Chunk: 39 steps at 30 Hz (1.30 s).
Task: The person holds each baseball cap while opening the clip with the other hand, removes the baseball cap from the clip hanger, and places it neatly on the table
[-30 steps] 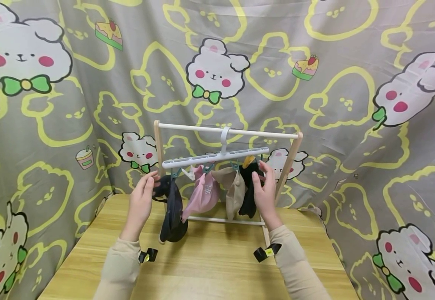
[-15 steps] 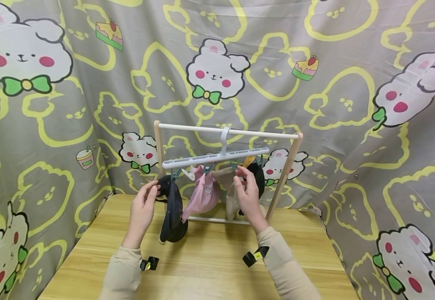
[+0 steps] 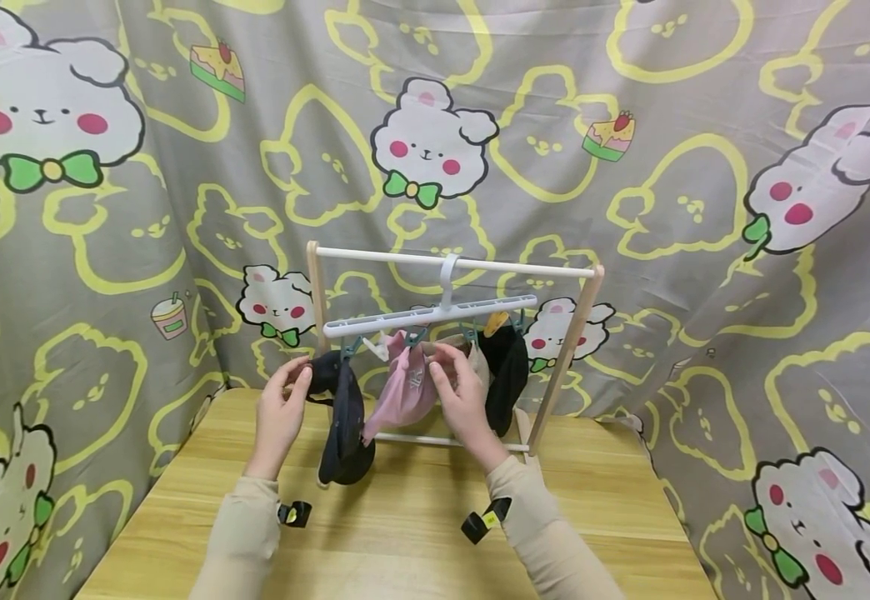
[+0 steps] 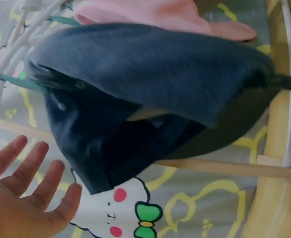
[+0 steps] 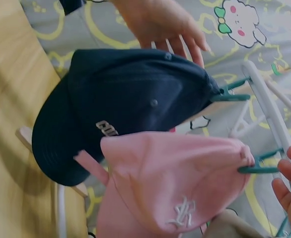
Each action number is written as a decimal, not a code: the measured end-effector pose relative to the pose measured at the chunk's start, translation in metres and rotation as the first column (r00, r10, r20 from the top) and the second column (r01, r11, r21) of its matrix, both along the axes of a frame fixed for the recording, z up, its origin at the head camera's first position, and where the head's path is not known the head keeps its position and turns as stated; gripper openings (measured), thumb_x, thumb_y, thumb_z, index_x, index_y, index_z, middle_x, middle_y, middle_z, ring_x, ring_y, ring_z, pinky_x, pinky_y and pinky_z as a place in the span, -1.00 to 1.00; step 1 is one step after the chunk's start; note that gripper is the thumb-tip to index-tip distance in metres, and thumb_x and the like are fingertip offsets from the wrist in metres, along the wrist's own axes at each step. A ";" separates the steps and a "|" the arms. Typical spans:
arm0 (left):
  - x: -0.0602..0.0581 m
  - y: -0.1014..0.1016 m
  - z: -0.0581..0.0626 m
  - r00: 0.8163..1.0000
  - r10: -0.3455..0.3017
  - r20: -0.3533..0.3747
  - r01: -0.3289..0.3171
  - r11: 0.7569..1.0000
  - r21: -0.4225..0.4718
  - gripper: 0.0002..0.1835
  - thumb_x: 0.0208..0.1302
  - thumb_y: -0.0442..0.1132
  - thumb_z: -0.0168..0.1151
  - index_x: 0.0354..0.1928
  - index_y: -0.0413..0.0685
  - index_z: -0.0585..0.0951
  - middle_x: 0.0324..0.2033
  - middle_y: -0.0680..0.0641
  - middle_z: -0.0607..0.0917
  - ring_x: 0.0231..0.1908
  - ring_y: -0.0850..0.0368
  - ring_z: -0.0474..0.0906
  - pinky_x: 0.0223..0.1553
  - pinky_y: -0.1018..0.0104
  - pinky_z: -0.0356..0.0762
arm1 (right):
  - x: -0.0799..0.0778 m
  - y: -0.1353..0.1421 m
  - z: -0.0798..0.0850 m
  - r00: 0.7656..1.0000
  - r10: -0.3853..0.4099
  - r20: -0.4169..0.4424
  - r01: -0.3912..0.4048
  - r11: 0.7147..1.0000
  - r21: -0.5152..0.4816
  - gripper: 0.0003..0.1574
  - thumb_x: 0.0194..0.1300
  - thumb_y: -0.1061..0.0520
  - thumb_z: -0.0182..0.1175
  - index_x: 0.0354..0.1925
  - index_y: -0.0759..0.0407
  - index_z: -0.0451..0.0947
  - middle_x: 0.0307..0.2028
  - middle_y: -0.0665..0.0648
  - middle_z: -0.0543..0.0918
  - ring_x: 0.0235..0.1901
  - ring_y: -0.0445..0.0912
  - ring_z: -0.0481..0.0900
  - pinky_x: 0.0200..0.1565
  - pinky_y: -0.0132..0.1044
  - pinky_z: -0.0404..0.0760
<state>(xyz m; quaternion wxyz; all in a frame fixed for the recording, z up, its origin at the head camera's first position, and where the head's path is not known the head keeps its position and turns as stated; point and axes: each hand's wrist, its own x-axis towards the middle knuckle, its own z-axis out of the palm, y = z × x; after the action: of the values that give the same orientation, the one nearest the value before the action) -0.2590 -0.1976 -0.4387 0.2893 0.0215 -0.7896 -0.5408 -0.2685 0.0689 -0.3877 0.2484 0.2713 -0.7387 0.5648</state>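
Note:
Several caps hang by green clips from a white hanger (image 3: 435, 314). My left hand (image 3: 279, 412) is beside the dark navy cap (image 3: 345, 421) at the left end, fingers spread and loosely bent, with nothing in them. In the left wrist view those fingers (image 4: 31, 173) stand just off the cap's edge. My right hand (image 3: 467, 404) is by the pink cap (image 3: 405, 392), in front of the beige cap (image 3: 482, 367), which it partly hides. Its fingers are relaxed and close to the green clip (image 5: 259, 163) of the pink cap. A black cap (image 3: 506, 379) hangs at the right end.
The hanger hooks over the white top bar (image 3: 382, 256) of a wooden-sided rack (image 3: 573, 354). This stands on a wood-grain table (image 3: 375, 542). A patterned curtain (image 3: 555, 217) closes in the back and sides. A yellow tag (image 3: 495, 323) shows above the black cap.
My right hand has moved left along the row, from the black cap past the beige one to the pink cap. My left hand has stayed beside the navy cap.

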 end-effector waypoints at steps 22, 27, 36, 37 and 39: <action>-0.031 -0.027 -0.011 0.989 -0.108 0.101 0.129 0.964 -0.233 -0.44 0.43 0.03 0.09 0.34 -0.13 0.41 0.25 -0.30 0.47 0.28 -0.25 0.36 0.22 -0.23 0.35 | -0.004 -0.055 -0.002 0.981 0.147 0.130 -0.165 0.977 0.138 -0.54 0.36 0.20 0.17 0.18 0.36 0.47 0.02 0.34 0.65 -0.10 0.15 0.64 -0.06 -0.22 0.64; -0.039 -0.031 -0.015 0.984 -0.120 0.128 0.151 0.952 -0.268 -0.43 0.44 0.03 0.07 0.34 -0.15 0.40 0.26 -0.32 0.47 0.30 -0.28 0.34 0.28 -0.22 0.29 | -0.012 -0.065 -0.005 0.964 0.172 0.201 -0.199 0.972 0.126 -0.49 0.38 0.20 0.15 0.24 0.36 0.42 0.08 0.37 0.61 0.00 0.19 0.61 0.00 -0.18 0.63; -0.039 -0.034 -0.018 0.977 -0.149 0.156 0.188 0.941 -0.282 -0.44 0.40 0.02 0.13 0.31 -0.15 0.44 0.17 -0.33 0.47 0.20 -0.24 0.39 0.17 -0.21 0.36 | -0.028 -0.079 -0.019 0.949 0.178 0.259 -0.207 0.974 0.088 -0.43 0.38 0.06 0.18 0.27 0.25 0.43 0.08 0.27 0.65 0.09 0.08 0.60 0.05 -0.07 0.62; -0.039 -0.034 -0.018 0.975 -0.152 0.161 0.193 0.939 -0.285 -0.44 0.39 0.03 0.14 0.30 -0.13 0.45 0.15 -0.33 0.47 0.18 -0.23 0.40 0.16 -0.21 0.36 | -0.028 -0.080 -0.018 0.950 0.174 0.260 -0.203 0.975 0.090 -0.43 0.38 0.05 0.18 0.27 0.26 0.43 0.06 0.27 0.65 0.08 0.07 0.60 0.04 -0.10 0.63; -0.037 -0.034 -0.019 0.973 -0.157 0.169 0.201 0.935 -0.291 -0.44 0.39 0.05 0.15 0.29 -0.12 0.46 0.11 -0.32 0.47 0.15 -0.23 0.41 0.14 -0.21 0.36 | -0.028 -0.082 -0.018 0.950 0.164 0.267 -0.195 0.976 0.095 -0.43 0.37 0.05 0.19 0.27 0.26 0.43 0.04 0.27 0.66 0.07 0.06 0.61 0.02 -0.16 0.64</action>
<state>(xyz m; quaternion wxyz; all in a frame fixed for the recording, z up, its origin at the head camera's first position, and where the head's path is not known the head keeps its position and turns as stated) -0.2964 -0.2317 -0.4581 0.1813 -0.0572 -0.8810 -0.4333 -0.2963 -0.0130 -0.4055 0.0809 0.2763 -0.7696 0.5699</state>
